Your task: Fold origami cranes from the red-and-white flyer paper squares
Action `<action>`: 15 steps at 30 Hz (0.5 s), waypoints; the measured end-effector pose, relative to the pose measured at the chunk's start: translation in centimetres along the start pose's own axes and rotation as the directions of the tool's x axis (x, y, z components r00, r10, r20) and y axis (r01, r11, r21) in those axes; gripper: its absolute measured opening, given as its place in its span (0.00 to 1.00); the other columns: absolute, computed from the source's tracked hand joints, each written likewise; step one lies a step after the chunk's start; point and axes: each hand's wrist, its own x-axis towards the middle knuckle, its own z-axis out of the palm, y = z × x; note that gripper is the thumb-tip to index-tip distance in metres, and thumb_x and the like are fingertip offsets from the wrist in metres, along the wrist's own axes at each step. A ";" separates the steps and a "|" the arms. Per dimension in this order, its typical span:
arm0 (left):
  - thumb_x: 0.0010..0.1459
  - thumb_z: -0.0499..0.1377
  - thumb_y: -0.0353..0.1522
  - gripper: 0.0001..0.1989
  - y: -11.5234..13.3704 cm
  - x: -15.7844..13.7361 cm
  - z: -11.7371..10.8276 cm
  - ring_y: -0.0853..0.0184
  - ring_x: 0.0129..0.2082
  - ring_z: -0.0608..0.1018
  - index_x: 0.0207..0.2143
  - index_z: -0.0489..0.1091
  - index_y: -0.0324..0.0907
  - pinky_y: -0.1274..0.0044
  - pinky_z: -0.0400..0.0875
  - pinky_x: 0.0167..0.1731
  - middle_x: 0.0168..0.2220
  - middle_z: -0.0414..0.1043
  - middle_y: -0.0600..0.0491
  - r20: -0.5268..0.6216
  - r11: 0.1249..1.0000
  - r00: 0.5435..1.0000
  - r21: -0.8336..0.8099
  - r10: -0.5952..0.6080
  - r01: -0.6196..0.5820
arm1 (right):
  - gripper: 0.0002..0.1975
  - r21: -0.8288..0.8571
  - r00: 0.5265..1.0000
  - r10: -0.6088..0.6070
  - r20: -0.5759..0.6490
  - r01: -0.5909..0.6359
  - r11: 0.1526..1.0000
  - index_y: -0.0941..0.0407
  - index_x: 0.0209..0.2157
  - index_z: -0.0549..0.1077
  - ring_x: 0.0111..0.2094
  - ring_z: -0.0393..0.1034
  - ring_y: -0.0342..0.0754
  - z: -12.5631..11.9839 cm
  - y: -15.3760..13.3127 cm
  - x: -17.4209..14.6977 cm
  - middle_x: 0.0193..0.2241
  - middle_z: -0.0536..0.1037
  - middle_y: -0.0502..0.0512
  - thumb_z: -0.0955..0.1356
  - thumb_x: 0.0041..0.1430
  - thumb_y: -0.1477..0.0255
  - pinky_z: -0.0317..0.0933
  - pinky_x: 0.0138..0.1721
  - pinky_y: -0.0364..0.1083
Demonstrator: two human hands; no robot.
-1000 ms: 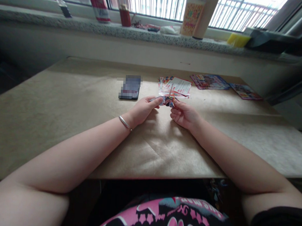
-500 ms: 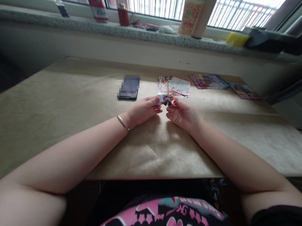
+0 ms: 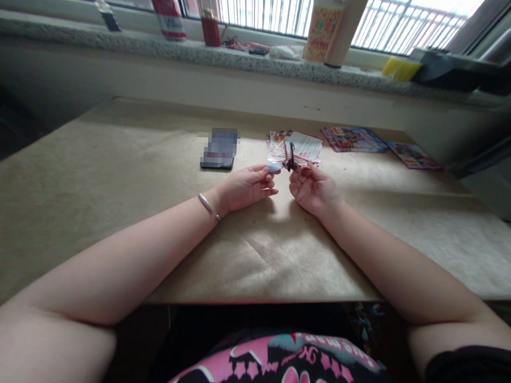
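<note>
A small folded paper crane (image 3: 289,162), with dark, narrow points standing up in the middle and a pale blue flap on its left, is held above the table between my two hands. My left hand (image 3: 249,185) pinches the pale blue flap between thumb and forefinger, its lower fingers loosely curled. On the other side, my right hand (image 3: 312,189) grips the patterned right part with thumb and forefinger, its other fingers folded in. The finer folds are too small to make out. Just behind it lies a pile of printed paper sheets (image 3: 306,144).
On the brown-covered table (image 3: 124,180) lies a dark phone (image 3: 220,150), partly pixelated, left of the sheets. Colourful printed cards (image 3: 355,139) and another stack of cards (image 3: 413,155) lie at the back right. A can (image 3: 168,12) and a patterned cup (image 3: 322,30) stand on the windowsill.
The crane has turned and tilted between my hands, its dark points now standing more upright. My right hand has shifted slightly right and curled its fingers more.
</note>
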 end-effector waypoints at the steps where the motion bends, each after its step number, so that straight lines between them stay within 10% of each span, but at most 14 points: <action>1: 0.60 0.62 0.30 0.04 0.0 0.0 0.0 0.73 0.25 0.70 0.35 0.72 0.36 0.73 0.73 0.39 0.24 0.63 0.58 -0.002 1.000 1.000 -0.010 0.002 -0.002 | 0.21 0.018 1.000 -0.007 -0.017 0.007 1.000 0.55 0.21 0.67 0.24 0.74 0.40 0.0 0.0 0.1 0.20 0.79 0.48 0.59 0.69 0.69 0.66 0.25 0.39; 15: 0.59 0.58 0.31 0.16 0.3 -0.3 -0.3 0.70 0.26 0.72 0.18 0.66 0.38 0.69 0.71 0.46 0.18 0.63 0.56 0.035 0.991 0.998 0.121 -0.061 0.056 | 0.19 0.106 0.995 -0.097 -0.018 0.099 0.990 0.55 0.20 0.63 0.23 0.71 0.39 0.1 0.0 0.2 0.19 0.76 0.48 0.65 0.66 0.70 0.57 0.17 0.35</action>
